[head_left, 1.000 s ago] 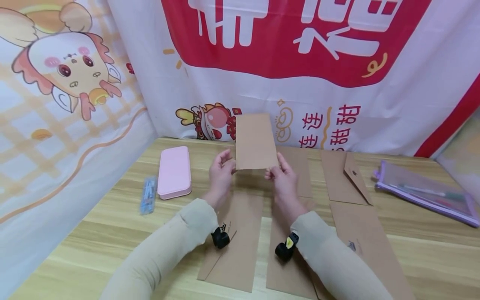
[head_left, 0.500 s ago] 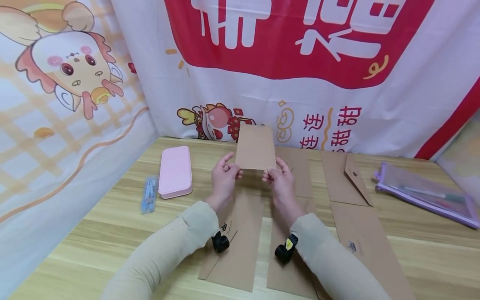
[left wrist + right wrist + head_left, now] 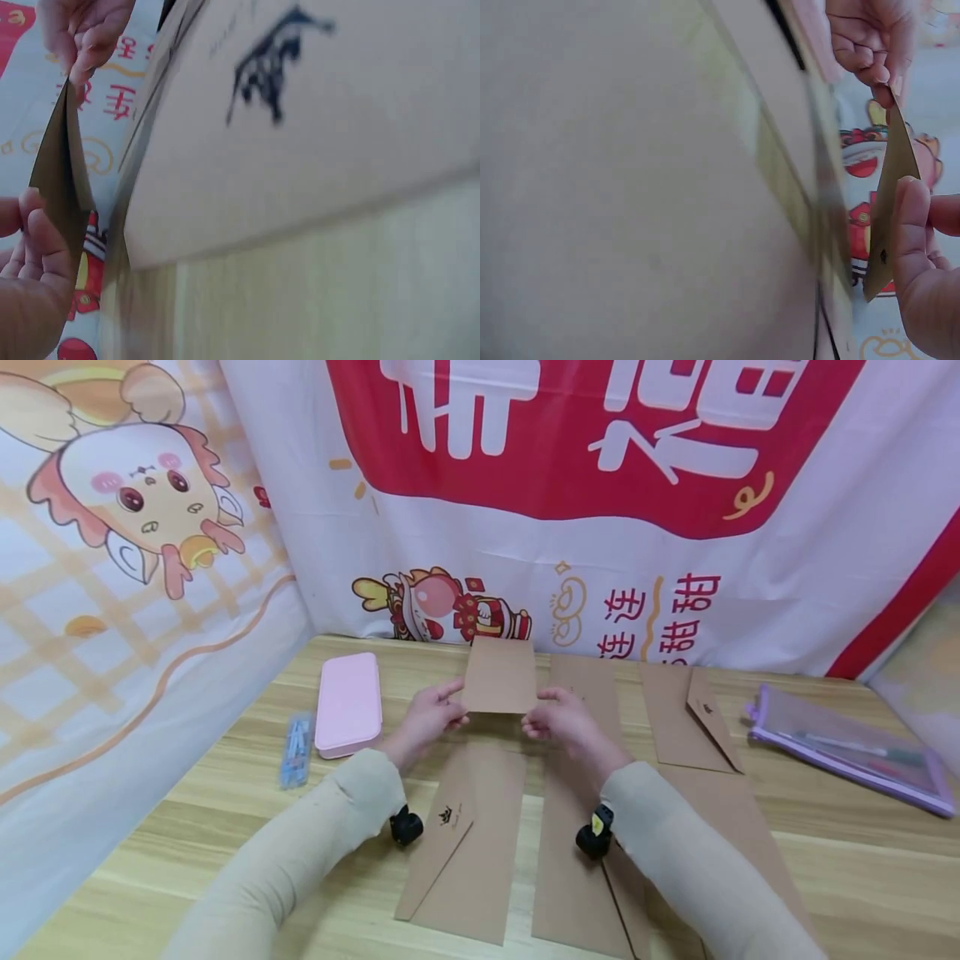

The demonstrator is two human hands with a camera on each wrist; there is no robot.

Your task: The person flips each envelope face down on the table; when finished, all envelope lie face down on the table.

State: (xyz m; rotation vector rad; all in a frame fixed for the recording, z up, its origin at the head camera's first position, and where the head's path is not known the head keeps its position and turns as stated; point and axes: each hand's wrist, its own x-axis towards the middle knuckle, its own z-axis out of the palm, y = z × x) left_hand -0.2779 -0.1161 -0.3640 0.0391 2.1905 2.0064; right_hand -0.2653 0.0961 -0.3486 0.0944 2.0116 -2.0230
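Both hands hold a brown kraft envelope by its near corners, over the far middle of the table. My left hand pinches the left corner between thumb and fingers, and my right hand does the same at the right. Seen edge-on in the left wrist view, the envelope bows slightly between the hands. A small dark print shows on its underside in the right wrist view. Below my left forearm lies another envelope with a crown print and a pointed flap. One more envelope lies partly under my right wrist.
More envelopes lie at the back middle, back right and right front. On the left are a pink case and a small clear blue packet. A purple zip pouch sits far right. Printed cloth hangs behind the table.
The held envelope has come down toward the table and tipped flatter. Both hands have sunk with it, their wrists spreading apart, so more of the envelopes below shows.
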